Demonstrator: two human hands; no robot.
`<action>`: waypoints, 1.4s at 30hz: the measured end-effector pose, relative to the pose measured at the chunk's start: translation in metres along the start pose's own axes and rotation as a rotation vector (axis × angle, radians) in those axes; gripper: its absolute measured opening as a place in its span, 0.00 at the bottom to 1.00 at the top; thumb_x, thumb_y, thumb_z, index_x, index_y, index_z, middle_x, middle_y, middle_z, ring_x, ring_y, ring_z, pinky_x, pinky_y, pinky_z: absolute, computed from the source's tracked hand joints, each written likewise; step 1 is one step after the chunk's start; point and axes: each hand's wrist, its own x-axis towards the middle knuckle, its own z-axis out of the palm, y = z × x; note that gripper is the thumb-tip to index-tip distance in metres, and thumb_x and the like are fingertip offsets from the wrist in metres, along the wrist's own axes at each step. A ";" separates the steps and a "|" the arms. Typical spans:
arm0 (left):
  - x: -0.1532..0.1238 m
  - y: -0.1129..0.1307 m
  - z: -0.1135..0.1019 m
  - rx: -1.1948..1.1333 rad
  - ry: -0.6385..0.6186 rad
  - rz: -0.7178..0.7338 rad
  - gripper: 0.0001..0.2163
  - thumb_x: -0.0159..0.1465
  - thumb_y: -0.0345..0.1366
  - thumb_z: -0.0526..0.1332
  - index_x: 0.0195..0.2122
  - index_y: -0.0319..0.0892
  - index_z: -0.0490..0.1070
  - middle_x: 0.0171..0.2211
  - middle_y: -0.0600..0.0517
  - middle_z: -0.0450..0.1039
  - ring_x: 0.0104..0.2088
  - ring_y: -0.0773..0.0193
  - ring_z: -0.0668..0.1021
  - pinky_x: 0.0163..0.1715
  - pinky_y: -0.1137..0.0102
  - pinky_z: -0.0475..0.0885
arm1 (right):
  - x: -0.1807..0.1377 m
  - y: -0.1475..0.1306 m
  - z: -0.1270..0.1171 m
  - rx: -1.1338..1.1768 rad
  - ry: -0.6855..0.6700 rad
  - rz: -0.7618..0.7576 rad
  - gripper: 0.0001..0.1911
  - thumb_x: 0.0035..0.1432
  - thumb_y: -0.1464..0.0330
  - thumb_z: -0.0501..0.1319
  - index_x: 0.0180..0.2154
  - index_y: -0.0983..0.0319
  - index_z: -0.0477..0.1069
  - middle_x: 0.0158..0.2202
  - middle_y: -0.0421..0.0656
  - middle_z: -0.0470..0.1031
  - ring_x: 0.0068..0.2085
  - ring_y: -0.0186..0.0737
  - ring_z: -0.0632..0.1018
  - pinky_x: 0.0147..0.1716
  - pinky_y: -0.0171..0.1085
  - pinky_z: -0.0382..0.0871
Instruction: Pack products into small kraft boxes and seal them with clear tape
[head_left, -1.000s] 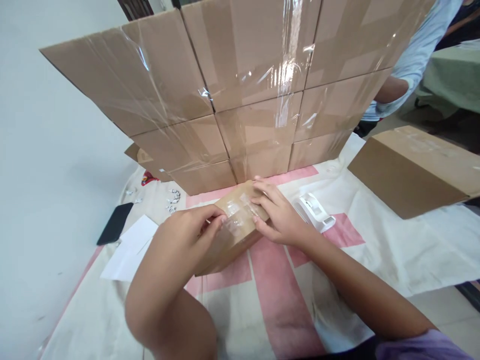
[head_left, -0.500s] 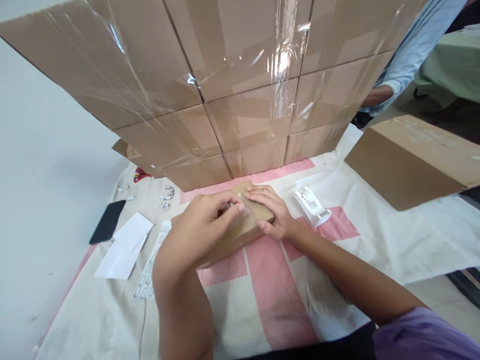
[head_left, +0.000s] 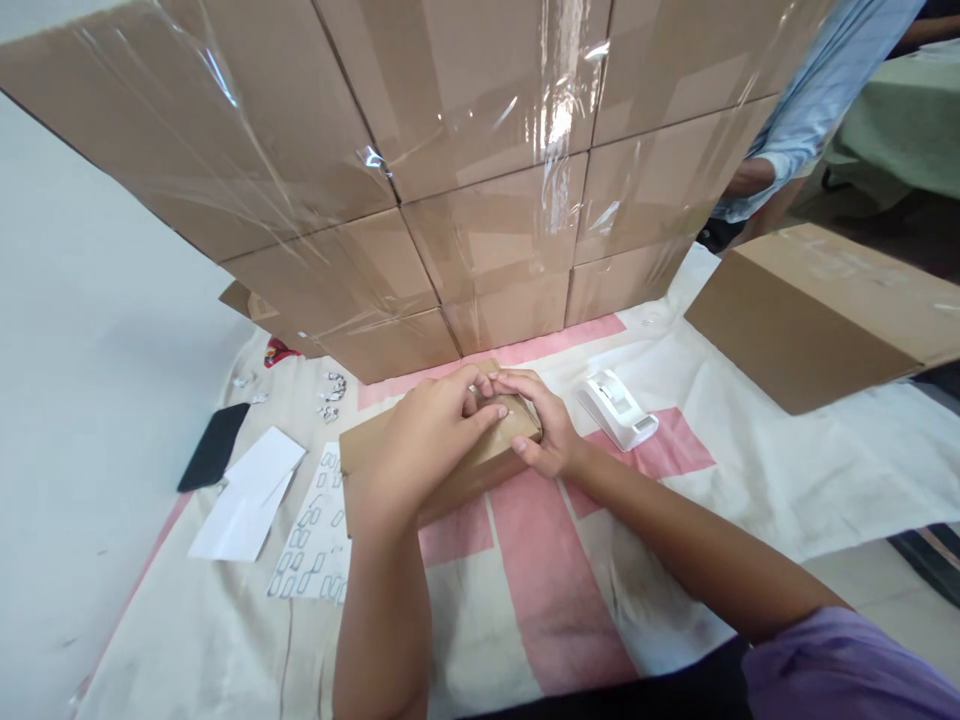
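Note:
A small flat cardboard box (head_left: 465, 478) lies on the cloth in front of me. My left hand (head_left: 442, 425) is over its top, fingers curled and thumb pressed to the surface near the right end. A bit of clear tape (head_left: 513, 408) shows faintly by the left thumb; most of it is hidden under the fingers. Around the box's right end my right hand (head_left: 549, 425) is closed, its thumb on the near side and its fingers on top, meeting the left fingertips. Just right of that hand stands a white tape dispenser (head_left: 616, 410).
Stacked cardboard boxes (head_left: 495, 230) wrapped in clear film rise behind. An open carton (head_left: 795, 330) stands right. On the left lie white papers (head_left: 247, 495), a sticker sheet (head_left: 311, 545), a dark phone-like object (head_left: 214, 447) and small metallic pieces (head_left: 331, 395). Another person's sleeve (head_left: 810, 120) shows beyond.
My left hand has shifted a little toward the right hand, its fingertips now at the right fingers. The clear tape between them shows less than before. More of the sticker sheet is uncovered.

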 end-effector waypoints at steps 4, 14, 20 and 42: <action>0.001 0.002 -0.001 0.012 0.004 -0.011 0.06 0.66 0.40 0.59 0.37 0.45 0.71 0.26 0.56 0.74 0.29 0.62 0.74 0.30 0.68 0.60 | 0.000 0.000 0.000 -0.006 -0.022 0.025 0.30 0.63 0.52 0.56 0.62 0.56 0.59 0.56 0.53 0.72 0.59 0.57 0.73 0.59 0.59 0.70; 0.001 0.004 0.004 0.091 0.011 0.008 0.04 0.67 0.37 0.57 0.38 0.45 0.70 0.30 0.55 0.74 0.31 0.61 0.75 0.29 0.68 0.60 | 0.000 -0.003 0.001 -0.031 0.025 -0.017 0.30 0.64 0.51 0.54 0.62 0.56 0.60 0.54 0.53 0.72 0.58 0.57 0.74 0.58 0.61 0.71; 0.000 0.005 0.009 0.092 0.019 0.005 0.13 0.69 0.36 0.55 0.54 0.47 0.70 0.35 0.51 0.77 0.36 0.57 0.78 0.31 0.68 0.63 | 0.000 -0.003 0.001 -0.002 0.040 -0.079 0.24 0.66 0.56 0.56 0.61 0.53 0.64 0.63 0.52 0.59 0.62 0.57 0.71 0.60 0.63 0.70; -0.108 -0.083 -0.003 0.044 1.547 0.017 0.12 0.65 0.31 0.61 0.50 0.45 0.69 0.47 0.54 0.71 0.24 0.74 0.69 0.28 0.70 0.69 | -0.002 0.018 -0.001 -0.122 0.021 -0.163 0.20 0.68 0.54 0.58 0.56 0.55 0.69 0.59 0.52 0.62 0.63 0.61 0.69 0.61 0.66 0.67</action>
